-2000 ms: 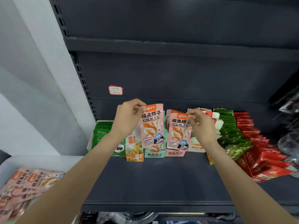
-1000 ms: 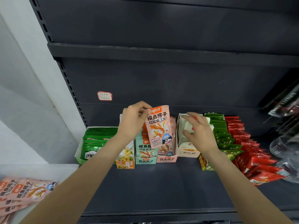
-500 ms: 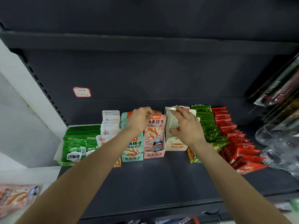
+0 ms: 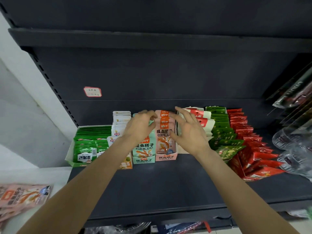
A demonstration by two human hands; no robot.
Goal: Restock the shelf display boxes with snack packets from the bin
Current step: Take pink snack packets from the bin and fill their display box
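A pink display box (image 4: 166, 157) stands on the dark shelf (image 4: 160, 186), packed with upright pink snack packets (image 4: 164, 141). My left hand (image 4: 139, 126) curls over the back left corner of that row, fingertips and thumb pinching the packet tops. My right hand (image 4: 188, 132) is spread open at the row's right side, with its thumb against the front packet. Beside it on the left is a teal display box (image 4: 143, 160) of similar packets. More pink packets (image 4: 22, 198) lie in the white bin at the lower left.
Left of the teal box are a yellow box (image 4: 126, 164) with white packets and a green box (image 4: 84, 149). To the right are a white and red box (image 4: 205, 120), green packets (image 4: 222, 132), red packets (image 4: 249, 149) and clear bags (image 4: 293, 149). An upper shelf (image 4: 152, 39) overhangs.
The pink packet in my left hand has gone down into the pink box. My right hand let its packet go earlier, moved off the white box and now spreads beside the pink row.
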